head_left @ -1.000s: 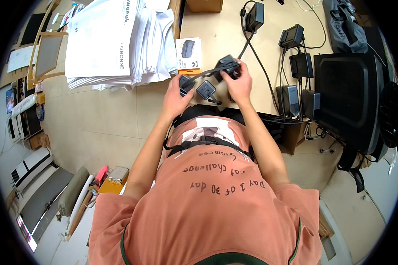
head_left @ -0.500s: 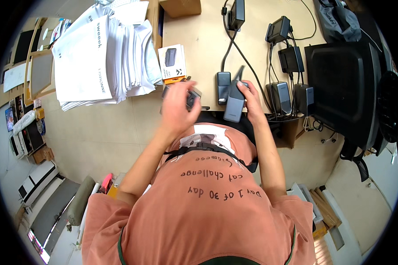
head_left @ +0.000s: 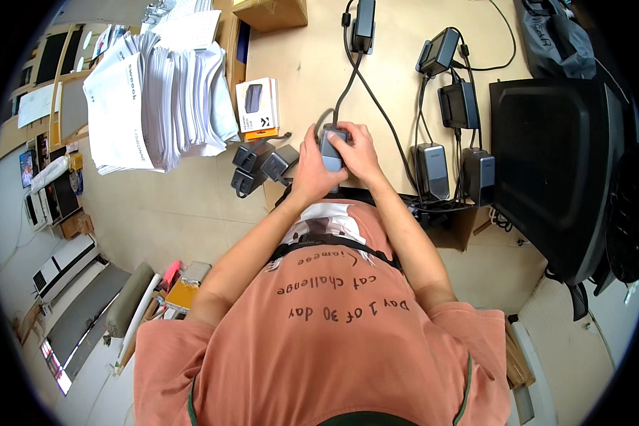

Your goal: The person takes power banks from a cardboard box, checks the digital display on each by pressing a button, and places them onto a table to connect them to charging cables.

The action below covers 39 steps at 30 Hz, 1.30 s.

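Note:
Between both hands, at the near edge of the desk, is a slim grey-blue power bank (head_left: 331, 150). My left hand (head_left: 311, 170) grips its left side and lower end. My right hand (head_left: 358, 151) wraps its right side, the thumb lying across the top face. A dark loop of short cable (head_left: 321, 119) rises from its far end. Just left of my left hand, dark grey blocks (head_left: 248, 160) with short cables lie clustered, and another grey block (head_left: 280, 162) rests against them. The black power bank seen on the desk earlier is hidden by my hands.
A small white-and-orange box (head_left: 258, 106) stands beside a tall paper stack (head_left: 170, 106). Rightward, cabled chargers (head_left: 459, 106) and grey power banks (head_left: 431, 170) sit near a large black panel (head_left: 547, 163). A cabled black block (head_left: 363, 27) stands at the back.
My right hand has brought the grey-blue power bank leftward. My left hand has let go of the dark block on the left and moved right onto the power bank.

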### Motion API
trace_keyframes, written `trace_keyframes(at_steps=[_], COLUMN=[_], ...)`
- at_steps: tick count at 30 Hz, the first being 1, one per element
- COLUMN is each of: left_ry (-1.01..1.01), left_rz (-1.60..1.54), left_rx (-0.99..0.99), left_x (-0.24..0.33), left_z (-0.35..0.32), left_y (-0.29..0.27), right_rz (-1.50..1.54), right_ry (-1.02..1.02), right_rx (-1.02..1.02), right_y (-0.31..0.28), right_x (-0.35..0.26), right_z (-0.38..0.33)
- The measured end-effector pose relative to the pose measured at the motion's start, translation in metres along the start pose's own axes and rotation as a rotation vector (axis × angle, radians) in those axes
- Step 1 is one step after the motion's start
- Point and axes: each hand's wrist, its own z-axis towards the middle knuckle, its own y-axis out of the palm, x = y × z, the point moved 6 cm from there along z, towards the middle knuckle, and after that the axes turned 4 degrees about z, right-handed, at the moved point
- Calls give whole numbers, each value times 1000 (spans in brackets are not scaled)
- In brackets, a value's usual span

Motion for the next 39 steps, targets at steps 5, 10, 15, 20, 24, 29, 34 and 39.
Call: trace_keyframes(at_steps=[5,10,15,20,24,29,34,39], left_ry=[114,-82,-104,-198,-40,311,547,619], left_rz=[61,-30,17,-32,98,189,435,724], left_rx=[167,123,166,99,274,271,198,77], left_x=[3,-3,-14,3,16,85,128,127], left_z=[-3,0,-3,-4,0,70,156,198], left_y=[16,31,33,29,21,-29,-44,-32], right_rz=[-280,247,880,955,849,702,622,738], right_ry=[-413,-226,26,18,65,278,241,270], right_rx=[100,-33,150,345,329,64,25,71], right_y=[-9,-8,-23,-35,-39,-21,-12,-14], right_x=[-68,-79,-75,-63,-40,5,-14,-12], right_z=[10,32,72,106,129,155,166,166])
